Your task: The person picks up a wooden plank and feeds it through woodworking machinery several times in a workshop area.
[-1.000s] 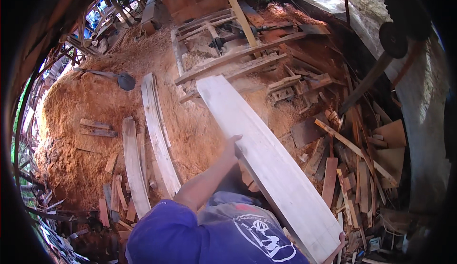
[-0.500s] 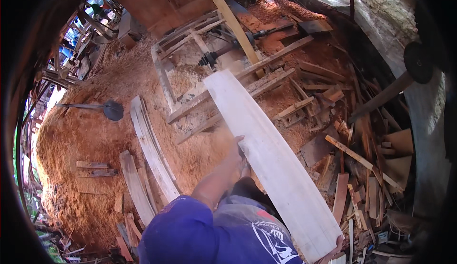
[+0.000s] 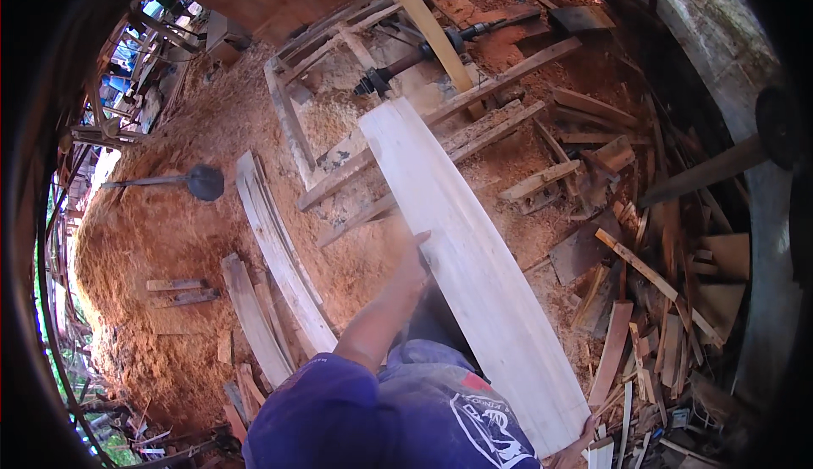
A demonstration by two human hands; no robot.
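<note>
A long, wide, pale wooden plank point(image 3: 474, 257) slants across the middle, from the wooden frame at the far side to the lower right beside me. My left hand point(image 3: 418, 257) is closed on its left edge about midway along, thumb on top and the fingers hidden beneath. At the near end, my right hand point(image 3: 577, 445) grips the plank's right corner, only partly visible. The far end of the plank lies over the beams of the frame point(image 3: 356, 173), close to the dark tip of a metal shaft point(image 3: 402, 67).
Sawdust point(image 3: 152, 240) is heaped on the left, with a long-handled round tool point(image 3: 205, 182) on it. Curved boards point(image 3: 284, 253) lie left of my arm. Offcuts point(image 3: 652, 274) are piled on the right. A slanting post point(image 3: 428, 24) stands beyond the plank.
The view has shifted a little, so most of the surroundings sit farther right. The plank's far end appears slightly higher in the picture. Both hands keep their hold on it.
</note>
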